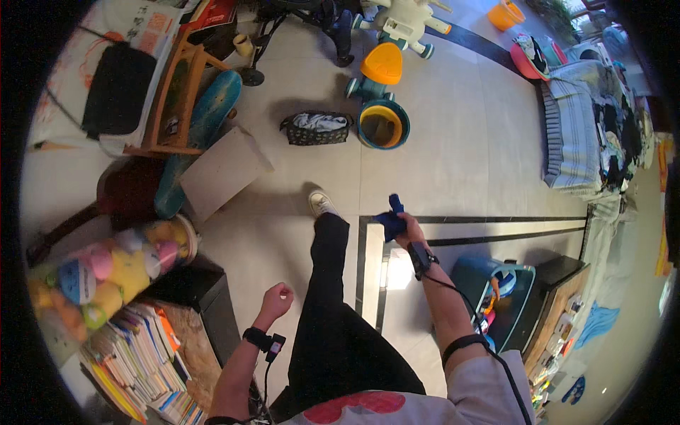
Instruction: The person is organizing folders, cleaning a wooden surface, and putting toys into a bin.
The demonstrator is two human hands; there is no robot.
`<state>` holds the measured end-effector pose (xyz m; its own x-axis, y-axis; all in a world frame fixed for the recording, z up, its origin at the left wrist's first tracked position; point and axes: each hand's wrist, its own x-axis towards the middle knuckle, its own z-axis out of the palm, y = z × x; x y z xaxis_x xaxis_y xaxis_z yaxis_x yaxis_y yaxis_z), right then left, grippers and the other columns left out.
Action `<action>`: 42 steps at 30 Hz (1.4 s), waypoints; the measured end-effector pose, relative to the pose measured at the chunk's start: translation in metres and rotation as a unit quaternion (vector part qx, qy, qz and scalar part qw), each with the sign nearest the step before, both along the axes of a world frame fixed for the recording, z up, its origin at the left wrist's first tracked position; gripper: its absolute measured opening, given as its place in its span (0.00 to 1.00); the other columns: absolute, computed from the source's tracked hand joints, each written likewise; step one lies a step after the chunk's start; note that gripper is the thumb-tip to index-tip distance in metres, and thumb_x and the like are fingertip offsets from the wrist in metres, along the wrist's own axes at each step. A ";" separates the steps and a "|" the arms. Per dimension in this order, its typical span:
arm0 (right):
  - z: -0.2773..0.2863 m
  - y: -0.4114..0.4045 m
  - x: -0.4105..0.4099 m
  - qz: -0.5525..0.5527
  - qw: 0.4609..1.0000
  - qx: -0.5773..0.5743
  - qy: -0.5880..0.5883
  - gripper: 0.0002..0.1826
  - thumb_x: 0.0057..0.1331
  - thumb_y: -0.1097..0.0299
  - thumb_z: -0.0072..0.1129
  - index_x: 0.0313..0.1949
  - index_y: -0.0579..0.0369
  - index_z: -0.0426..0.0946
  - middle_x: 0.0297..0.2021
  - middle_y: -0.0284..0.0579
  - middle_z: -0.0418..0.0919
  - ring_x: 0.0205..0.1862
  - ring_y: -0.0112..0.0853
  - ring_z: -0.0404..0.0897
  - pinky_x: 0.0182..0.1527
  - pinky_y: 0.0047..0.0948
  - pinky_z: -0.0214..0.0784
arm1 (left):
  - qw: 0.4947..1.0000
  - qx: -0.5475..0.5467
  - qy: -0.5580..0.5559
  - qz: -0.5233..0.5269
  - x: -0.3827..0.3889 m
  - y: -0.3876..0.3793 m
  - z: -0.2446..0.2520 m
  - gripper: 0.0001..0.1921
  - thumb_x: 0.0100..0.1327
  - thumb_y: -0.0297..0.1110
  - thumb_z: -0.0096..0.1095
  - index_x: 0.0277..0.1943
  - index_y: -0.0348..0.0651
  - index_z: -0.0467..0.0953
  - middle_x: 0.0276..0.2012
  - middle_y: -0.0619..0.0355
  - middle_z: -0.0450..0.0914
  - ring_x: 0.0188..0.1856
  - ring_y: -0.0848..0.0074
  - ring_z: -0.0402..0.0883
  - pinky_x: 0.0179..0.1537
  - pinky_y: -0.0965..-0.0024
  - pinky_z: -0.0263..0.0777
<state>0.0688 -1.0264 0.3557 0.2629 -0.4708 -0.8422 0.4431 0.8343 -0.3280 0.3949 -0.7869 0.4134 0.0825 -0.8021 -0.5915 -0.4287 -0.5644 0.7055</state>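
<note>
My right hand (413, 231) grips a bunched dark blue cloth (393, 223), held out over the tiled floor (451, 180). One end of the cloth sticks up past my fingers. My left hand (277, 303) is curled into a loose fist beside my left thigh. A small pale spot shows inside its curl; whether that is floor or an object cannot be told. Ahead of my shoe (320, 203) sits a black patterned fabric basket (317, 139) with white and grey cloth in it. Right beside it stands a round teal and yellow tub (402, 139).
To the left are a skateboard (215, 106), a wooden chair (192, 101), a flat board (226, 172), a clear container of plush toys (192, 239) and shelved books (135, 350). Ride-on toys (381, 62) stand ahead. At right are a teal toy bin (462, 273) and a cloth-covered seat (574, 138).
</note>
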 end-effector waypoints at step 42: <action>0.023 -0.234 0.199 0.764 0.369 -0.507 0.152 0.24 0.50 0.81 0.40 0.49 0.59 0.67 0.24 0.59 0.71 0.27 0.51 0.69 0.34 0.43 0.63 | 0.867 0.165 0.115 0.455 -0.061 -0.273 -0.035 0.23 0.58 0.30 0.42 0.56 0.31 0.50 0.47 0.32 0.66 0.43 0.49 0.73 0.45 0.55 0.69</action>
